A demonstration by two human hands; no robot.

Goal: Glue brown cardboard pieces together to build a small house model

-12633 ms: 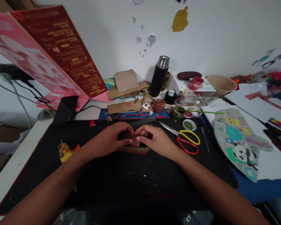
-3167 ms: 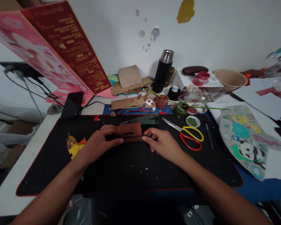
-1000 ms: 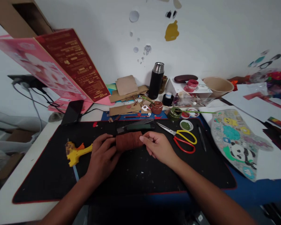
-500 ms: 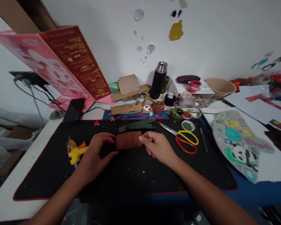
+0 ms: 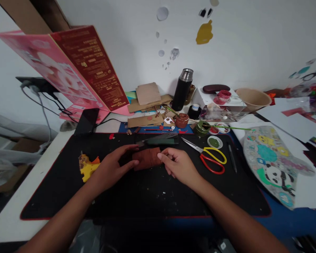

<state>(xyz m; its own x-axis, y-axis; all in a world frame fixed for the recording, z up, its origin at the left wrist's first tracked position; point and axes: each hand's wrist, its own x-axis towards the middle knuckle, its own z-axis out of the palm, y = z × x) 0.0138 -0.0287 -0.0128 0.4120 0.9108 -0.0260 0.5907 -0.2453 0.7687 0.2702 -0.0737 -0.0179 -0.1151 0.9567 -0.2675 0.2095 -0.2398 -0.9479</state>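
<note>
Pinches the right end of a reddish-brown piece [image 5: 147, 159] between thumb and fingers of the right hand [image 5: 178, 162]. Holds the left hand [image 5: 114, 164] at the piece's opposite end, thumb and fingers spread apart; cannot tell if touching. Has the piece between both hands, over or on the black mat [image 5: 147, 196], just in front of a dark green tool [image 5: 162, 141]. Has scissors [image 5: 201, 151] to the right, a yellow glue gun [image 5: 87, 169] near the left hand.
</note>
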